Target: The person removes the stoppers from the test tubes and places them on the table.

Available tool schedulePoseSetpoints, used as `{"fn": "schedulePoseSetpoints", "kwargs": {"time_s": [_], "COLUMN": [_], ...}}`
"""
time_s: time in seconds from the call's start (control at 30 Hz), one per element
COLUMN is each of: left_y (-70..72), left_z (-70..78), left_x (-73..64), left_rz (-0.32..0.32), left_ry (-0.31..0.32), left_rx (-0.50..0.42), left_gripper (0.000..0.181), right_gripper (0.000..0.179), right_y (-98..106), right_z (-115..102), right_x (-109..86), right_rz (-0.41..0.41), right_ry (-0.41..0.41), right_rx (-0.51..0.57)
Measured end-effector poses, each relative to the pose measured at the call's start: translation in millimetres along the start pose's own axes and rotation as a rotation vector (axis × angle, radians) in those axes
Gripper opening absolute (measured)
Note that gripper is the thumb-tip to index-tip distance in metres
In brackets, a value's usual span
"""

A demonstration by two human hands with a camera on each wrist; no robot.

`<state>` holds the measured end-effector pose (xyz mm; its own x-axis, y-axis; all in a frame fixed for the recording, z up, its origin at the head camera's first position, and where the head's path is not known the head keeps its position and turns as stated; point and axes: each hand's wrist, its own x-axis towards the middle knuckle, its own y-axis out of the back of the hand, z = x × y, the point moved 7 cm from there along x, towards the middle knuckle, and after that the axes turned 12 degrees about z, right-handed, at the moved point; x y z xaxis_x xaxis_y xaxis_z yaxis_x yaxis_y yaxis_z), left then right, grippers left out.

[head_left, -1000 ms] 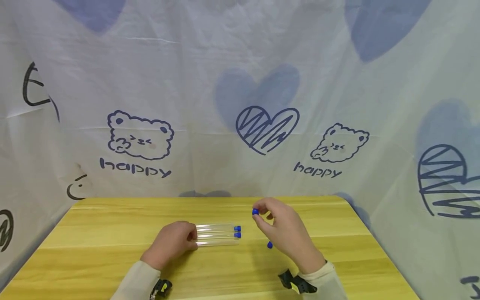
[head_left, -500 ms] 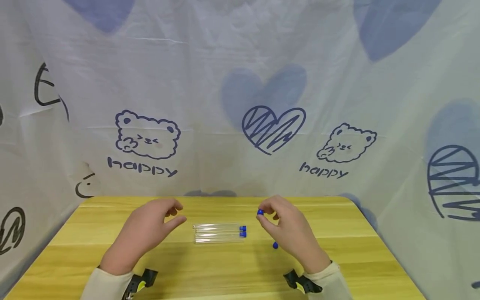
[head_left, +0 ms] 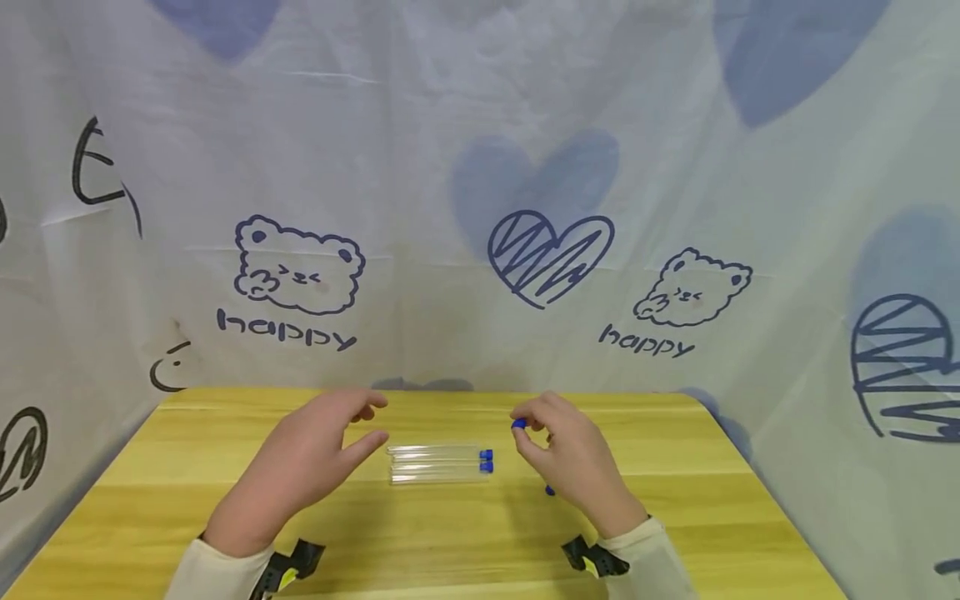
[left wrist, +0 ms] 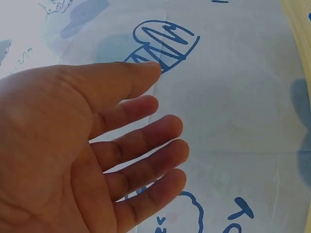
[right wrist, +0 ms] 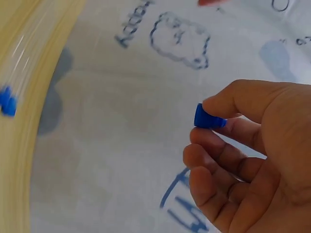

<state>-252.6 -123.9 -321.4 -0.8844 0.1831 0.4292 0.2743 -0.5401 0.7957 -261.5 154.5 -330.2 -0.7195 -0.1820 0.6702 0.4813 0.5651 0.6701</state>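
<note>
Clear test tubes [head_left: 438, 478] lie side by side on the table in the head view. Blue caps [head_left: 486, 461] sit at the right ends of two; the nearest tube shows none. Left of them my left hand [head_left: 300, 458] hovers, holding nothing. Its fingers are loosely bent and spread in the left wrist view. My right hand [head_left: 577, 458] is raised to the right of the tubes. It pinches a small blue cap [right wrist: 206, 116] between thumb and finger, the cap's narrow end toward the palm. A loose blue cap [head_left: 550, 490] lies below that hand, partly hidden by it.
The wooden table [head_left: 450, 550] ends at a far edge just beyond the hands. A pale printed cloth [head_left: 420, 167] hangs behind it and along both sides. A dark strap [head_left: 288, 569] is on the left wrist, another strap [head_left: 595, 557] on the right.
My left hand has let go of the tubes' left ends, lifted away leftward, then drifted slightly back toward them. The right hand keeps its pinch on the cap, nearly still.
</note>
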Motion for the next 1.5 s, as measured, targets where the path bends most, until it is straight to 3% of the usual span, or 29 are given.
{"fn": "schedulePoseSetpoints", "kwargs": {"time_s": [0.17,0.3,0.57,0.97,1.3,1.37,1.5], "left_y": [-2.1,-4.8,-8.0,-14.0,-12.6,-11.3,-8.0], "left_z": [-1.7,-2.5,-4.4,-2.2,-1.6,-3.0,-8.0], "left_x": [-1.1,-0.8,-1.5,0.2,-0.5,-1.3,-1.4], "left_rz": [-0.026,-0.051,-0.059,-0.085,-0.068,-0.062,-0.028], "left_ry": [0.011,0.015,-0.011,-0.014,-0.022,-0.019,-0.012], "left_rx": [-0.004,-0.005,0.0,-0.021,0.014,0.01,0.012], "left_gripper": [0.036,0.036,0.035,0.035,0.035,0.036,0.038], "right_gripper": [0.008,0.008,0.011,0.019,0.016,0.013,0.012], "right_y": [-14,-35,-73,-86,-88,-81,-57], "right_z": [27,50,76,102,106,103,83], "right_x": [-2.9,-9.1,-28.7,-39.2,-39.0,-32.8,-9.1], "right_rz": [-0.048,-0.131,-0.319,-0.433,-0.45,-0.419,-0.267], "right_ry": [-0.086,-0.133,-0.14,-0.186,-0.234,-0.248,-0.228], "right_rx": [-0.103,-0.151,-0.23,-0.256,-0.24,-0.231,-0.176]}}
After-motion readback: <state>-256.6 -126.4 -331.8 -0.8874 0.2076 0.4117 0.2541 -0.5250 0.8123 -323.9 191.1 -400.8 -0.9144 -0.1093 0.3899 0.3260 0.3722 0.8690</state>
